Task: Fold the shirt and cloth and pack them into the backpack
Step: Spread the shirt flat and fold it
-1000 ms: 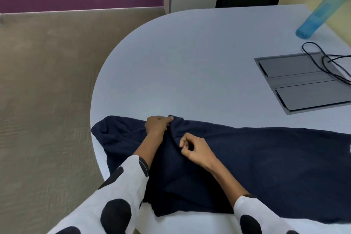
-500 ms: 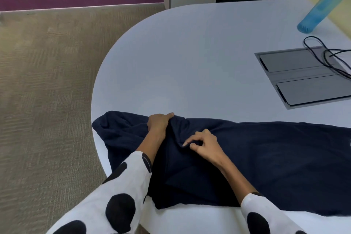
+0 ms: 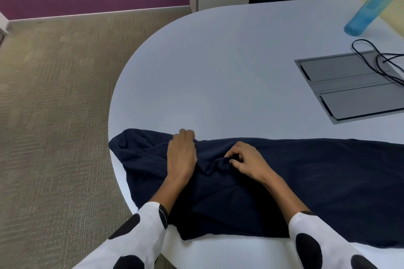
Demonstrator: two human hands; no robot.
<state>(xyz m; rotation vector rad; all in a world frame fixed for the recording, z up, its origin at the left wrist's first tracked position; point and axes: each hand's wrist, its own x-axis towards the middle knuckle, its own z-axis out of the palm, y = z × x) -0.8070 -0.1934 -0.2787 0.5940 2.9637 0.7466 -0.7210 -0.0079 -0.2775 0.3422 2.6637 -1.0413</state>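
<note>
A dark navy shirt [image 3: 317,177] lies spread across the near part of the white table [image 3: 218,72], with its left end bunched at the table's rounded edge. My left hand [image 3: 182,155] lies flat on the bunched part, and its blurred fingertips reach past the fabric's far edge onto the table. To its right, my right hand [image 3: 247,160] pinches a small raised fold of the shirt between thumb and fingers. No backpack or second cloth is in view.
A grey flip-lid cable box [image 3: 349,87] is set into the table at the right, with a black cable [image 3: 376,61] looped over it. A blue bottle [image 3: 367,13] stands at the far right. Carpeted floor [image 3: 54,116] lies left of the table edge.
My left hand has gone from gripping the shirt's far edge to lying flat over it. My right hand has kept plucking at the fold, shifting slightly right.
</note>
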